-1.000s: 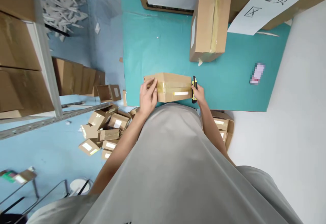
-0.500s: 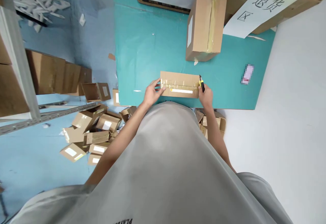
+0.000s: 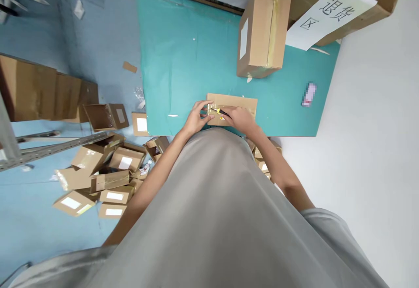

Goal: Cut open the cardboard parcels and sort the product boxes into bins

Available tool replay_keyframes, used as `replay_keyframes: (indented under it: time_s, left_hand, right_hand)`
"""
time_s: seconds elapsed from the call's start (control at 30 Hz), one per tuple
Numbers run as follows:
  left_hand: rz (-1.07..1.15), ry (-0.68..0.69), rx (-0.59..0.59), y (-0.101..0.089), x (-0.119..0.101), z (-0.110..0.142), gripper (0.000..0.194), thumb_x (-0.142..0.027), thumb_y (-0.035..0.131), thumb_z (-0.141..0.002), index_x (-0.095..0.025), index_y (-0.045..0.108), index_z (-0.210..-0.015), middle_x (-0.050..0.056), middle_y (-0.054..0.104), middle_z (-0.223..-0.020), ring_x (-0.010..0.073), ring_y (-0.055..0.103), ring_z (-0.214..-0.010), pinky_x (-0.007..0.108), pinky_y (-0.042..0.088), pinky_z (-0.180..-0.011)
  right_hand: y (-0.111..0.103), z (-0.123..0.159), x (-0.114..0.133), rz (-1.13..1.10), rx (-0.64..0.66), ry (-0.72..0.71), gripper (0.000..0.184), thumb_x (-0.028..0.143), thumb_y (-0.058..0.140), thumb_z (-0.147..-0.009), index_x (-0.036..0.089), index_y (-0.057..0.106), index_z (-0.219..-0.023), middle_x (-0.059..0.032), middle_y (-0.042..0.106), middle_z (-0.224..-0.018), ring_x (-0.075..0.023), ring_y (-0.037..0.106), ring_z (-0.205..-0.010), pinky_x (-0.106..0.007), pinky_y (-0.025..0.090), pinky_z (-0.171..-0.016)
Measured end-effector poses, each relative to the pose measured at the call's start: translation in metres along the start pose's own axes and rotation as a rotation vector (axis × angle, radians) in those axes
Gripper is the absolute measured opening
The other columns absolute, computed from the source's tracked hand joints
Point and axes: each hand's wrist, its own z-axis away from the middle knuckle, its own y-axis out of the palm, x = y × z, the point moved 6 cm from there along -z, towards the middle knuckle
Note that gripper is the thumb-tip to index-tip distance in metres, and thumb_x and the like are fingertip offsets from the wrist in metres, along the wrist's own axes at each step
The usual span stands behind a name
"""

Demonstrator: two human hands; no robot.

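Note:
A small taped cardboard box [image 3: 240, 101] lies at the front edge of the green table, close to my body. My left hand [image 3: 197, 118] grips its left end, thumb on the near side and fingers at the far side. Wrapped round a black-and-yellow utility knife [image 3: 223, 112], my right hand [image 3: 241, 119] rests over the middle of the box. The knife points left, its tip at the tape near the box's left end. Part of the white label on top is hidden under my right hand.
A taller taped carton [image 3: 266, 32] stands farther back on the green table [image 3: 176, 61], before big boxes with paper signs [image 3: 330, 15]. At the right lies a small blurred pink item [image 3: 309, 94]. Opened boxes [image 3: 114, 196] are heaped on the floor at left, beside a metal rack [image 3: 62, 148].
My right hand has carried the knife leftward along the box, from its right end to near the left end. My left hand keeps its hold. The view has shifted slightly.

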Motion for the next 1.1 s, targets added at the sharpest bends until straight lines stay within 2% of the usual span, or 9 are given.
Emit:
replay_keyframes:
  time_s: [0.1, 0.2, 0.47, 0.57, 0.67, 0.87, 0.97, 1.03, 1.1]
  left_hand:
    - [0.032, -0.001, 0.004, 0.000, 0.000, -0.001, 0.063, -0.035, 0.083, -0.092, -0.028, 0.069, -0.153, 0.014, 0.059, -0.156, 0.0268, 0.069, -0.122, 0.037, 0.068, -0.089]
    - [0.049, -0.007, 0.013, 0.000, 0.000, -0.001, 0.065, -0.037, 0.084, -0.091, -0.028, 0.069, -0.153, 0.014, 0.059, -0.156, 0.0281, 0.068, -0.124, 0.038, 0.069, -0.091]
    - [0.064, -0.006, -0.003, -0.001, 0.001, 0.000, 0.064, -0.042, 0.084, -0.092, -0.030, 0.069, -0.153, 0.014, 0.058, -0.158, 0.0279, 0.068, -0.124, 0.039, 0.068, -0.091]
    - [0.068, -0.008, -0.014, -0.001, 0.003, 0.000, 0.066, -0.048, 0.084, -0.092, -0.029, 0.069, -0.153, 0.015, 0.059, -0.158, 0.0278, 0.069, -0.123, 0.038, 0.068, -0.091]
    - [0.050, -0.011, -0.022, 0.000, 0.005, -0.001, 0.067, -0.053, 0.083, -0.093, -0.028, 0.068, -0.154, 0.015, 0.059, -0.159, 0.0274, 0.069, -0.122, 0.039, 0.068, -0.092]
    - [0.034, -0.031, -0.058, 0.000, 0.007, 0.001, 0.065, -0.049, 0.079, -0.095, -0.027, 0.067, -0.155, 0.016, 0.060, -0.159, 0.0250, 0.069, -0.121, 0.037, 0.068, -0.093]
    - [-0.006, -0.046, -0.083, 0.000, 0.008, 0.003, 0.065, -0.053, 0.077, -0.097, -0.026, 0.067, -0.155, 0.016, 0.062, -0.157, 0.0254, 0.070, -0.121, 0.038, 0.068, -0.093]
    - [-0.029, -0.056, -0.110, 0.001, 0.008, 0.004, 0.065, -0.057, 0.076, -0.098, -0.026, 0.067, -0.154, 0.016, 0.063, -0.156, 0.0262, 0.070, -0.122, 0.039, 0.068, -0.093]
    - [-0.045, -0.063, -0.141, 0.001, 0.008, 0.005, 0.065, -0.060, 0.075, -0.099, -0.026, 0.068, -0.154, 0.016, 0.065, -0.156, 0.0271, 0.070, -0.123, 0.039, 0.068, -0.094]
  right_hand:
    - [-0.006, -0.006, 0.010, 0.107, 0.070, 0.015, 0.046, 0.036, 0.048, -0.122, 0.021, 0.067, -0.162, -0.0154, 0.081, -0.146, -0.0324, 0.077, -0.126, -0.034, 0.050, -0.093]
    - [-0.010, -0.009, 0.012, 0.191, 0.109, 0.030, 0.047, 0.039, 0.046, -0.123, 0.021, 0.067, -0.161, -0.0174, 0.082, -0.143, -0.0336, 0.077, -0.126, -0.036, 0.051, -0.093]
    - [-0.005, -0.017, 0.009, 0.286, 0.117, -0.007, 0.046, 0.039, 0.044, -0.123, 0.019, 0.069, -0.156, -0.0192, 0.081, -0.139, -0.0334, 0.079, -0.120, -0.037, 0.051, -0.092]
    - [-0.004, -0.021, 0.012, 0.314, 0.110, -0.028, 0.043, 0.033, 0.043, -0.123, 0.018, 0.071, -0.151, -0.0195, 0.082, -0.136, -0.0329, 0.080, -0.118, -0.038, 0.052, -0.091]
    - [-0.005, -0.025, 0.020, 0.341, 0.120, -0.055, 0.043, 0.021, 0.040, -0.121, 0.015, 0.070, -0.152, -0.0188, 0.081, -0.138, -0.0310, 0.080, -0.119, -0.038, 0.054, -0.093]
    - [-0.011, -0.028, 0.027, 0.345, 0.143, -0.068, 0.045, 0.011, 0.039, -0.117, 0.014, 0.076, -0.142, -0.0174, 0.083, -0.134, -0.0292, 0.080, -0.122, -0.038, 0.058, -0.095]
    - [-0.012, -0.019, 0.010, 0.324, 0.140, -0.031, 0.043, 0.007, 0.044, -0.113, 0.013, 0.081, -0.133, -0.0205, 0.083, -0.133, -0.0303, 0.080, -0.120, -0.038, 0.057, -0.095]
    - [-0.013, -0.004, -0.015, 0.321, 0.138, 0.011, 0.040, 0.007, 0.048, -0.111, 0.013, 0.083, -0.130, -0.0224, 0.084, -0.130, -0.0318, 0.081, -0.117, -0.039, 0.056, -0.095]
    - [-0.014, 0.018, -0.050, 0.334, 0.141, 0.080, 0.039, 0.006, 0.050, -0.110, 0.012, 0.084, -0.128, -0.0245, 0.084, -0.127, -0.0334, 0.081, -0.116, -0.041, 0.055, -0.095]
